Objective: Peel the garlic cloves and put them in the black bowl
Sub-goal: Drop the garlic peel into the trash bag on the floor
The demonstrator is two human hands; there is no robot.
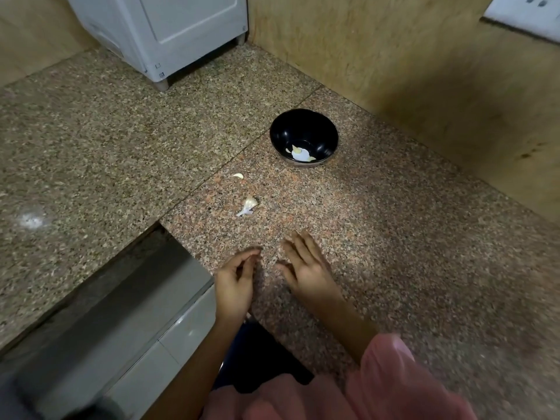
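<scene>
Low in the middle of the frame, two bare hands sit over a speckled granite desk (394,237). The left hand (235,283) has its fingers (247,256) loosely curled toward the thumb; it is too blurred to tell whether anything is pinched between them. The right hand (306,268) lies palm down with its fingers (300,247) straight and slightly spread, holding nothing. Just above the hands, near the frame's centre, an unpeeled garlic clove (248,205) with its papery skin lies on the desk, and a smaller pale peeled-looking piece (238,176) lies a little above it, apart from it. Further up and to the right stands the black bowl (304,128), upright, with pale garlic pieces (301,153) at its bottom. A white appliance (169,31) stands on the desk in the upper left, against a tan wall (409,71). Pink sleeves (388,374) show at the lower right.
</scene>
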